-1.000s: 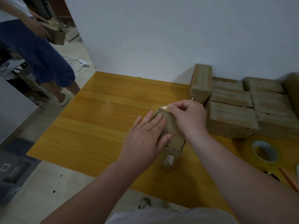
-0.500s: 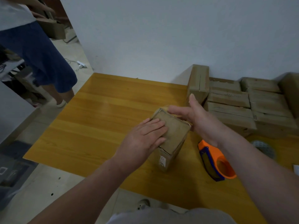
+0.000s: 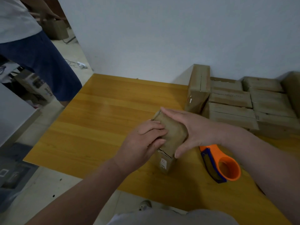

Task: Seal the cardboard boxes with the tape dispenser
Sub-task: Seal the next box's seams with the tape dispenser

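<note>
From my seat at the feed, the small brown cardboard box [image 3: 172, 132] stands on end near the middle of the yellow wooden table [image 3: 105, 124], with both hands on its upper face. The left hand [image 3: 142, 140] comes in from 8 o'clock and lays its fingers across the top. I read that as pinning the flaps down so the box does not tip or slide. The right hand [image 3: 194, 129] lies along the edge at 3 o'clock, fingers straight and reaching to the far corner, thumb pointing down the near face. That looks like pressing tape flat against the cardboard, though I cannot make out the tape itself. Neither hand is wrapped round the box. They are close together, one on each side of the top, and both bear on it flat.

The orange plastic tape dispenser with blue trim [image 3: 218, 157] lies on the table at 4 o'clock from the box, just beside the right forearm, where it is handy for the next strip. A stack of brown cardboard boxes [image 3: 243, 108] sits against the wall at 2 o'clock, probably parked clear of the work. A person in dark blue shorts [image 3: 40, 62] stands off the table at 10 o'clock.
</note>
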Tool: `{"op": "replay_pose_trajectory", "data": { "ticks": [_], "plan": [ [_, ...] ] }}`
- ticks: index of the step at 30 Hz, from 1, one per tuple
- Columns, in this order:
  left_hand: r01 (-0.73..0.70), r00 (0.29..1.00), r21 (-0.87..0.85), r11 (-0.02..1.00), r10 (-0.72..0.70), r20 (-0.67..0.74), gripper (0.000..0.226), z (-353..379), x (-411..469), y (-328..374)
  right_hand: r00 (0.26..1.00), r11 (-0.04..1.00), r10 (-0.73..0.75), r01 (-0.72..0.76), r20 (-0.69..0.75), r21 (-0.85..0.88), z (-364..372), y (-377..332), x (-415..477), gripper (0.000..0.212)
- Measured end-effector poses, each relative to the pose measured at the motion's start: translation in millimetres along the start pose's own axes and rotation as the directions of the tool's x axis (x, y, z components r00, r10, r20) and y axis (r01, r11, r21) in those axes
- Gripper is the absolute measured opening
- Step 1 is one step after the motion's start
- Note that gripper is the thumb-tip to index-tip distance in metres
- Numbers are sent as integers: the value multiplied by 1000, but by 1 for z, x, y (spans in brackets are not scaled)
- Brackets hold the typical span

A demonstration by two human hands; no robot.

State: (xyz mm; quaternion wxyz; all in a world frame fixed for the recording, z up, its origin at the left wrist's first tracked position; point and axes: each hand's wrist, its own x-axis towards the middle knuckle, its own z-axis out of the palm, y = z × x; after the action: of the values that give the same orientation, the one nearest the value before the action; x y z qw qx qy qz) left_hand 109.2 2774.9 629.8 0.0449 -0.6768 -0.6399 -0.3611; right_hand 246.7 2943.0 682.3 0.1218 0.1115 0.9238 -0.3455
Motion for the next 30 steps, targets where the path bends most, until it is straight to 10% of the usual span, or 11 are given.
{"op": "replay_pose_trajectory", "data": {
  "ticks": [10,30],
  "plan": [
    [-24,999,-52,998,23,-27,34,8,-1,-7,999,866,17,1,32,-500,7,-9,1,130],
    [-3,999,25,1000,4,-36,25,14,-3,-12,976,665,139,-217,-167,-715,18,-18,-30,128]
  ]
}}
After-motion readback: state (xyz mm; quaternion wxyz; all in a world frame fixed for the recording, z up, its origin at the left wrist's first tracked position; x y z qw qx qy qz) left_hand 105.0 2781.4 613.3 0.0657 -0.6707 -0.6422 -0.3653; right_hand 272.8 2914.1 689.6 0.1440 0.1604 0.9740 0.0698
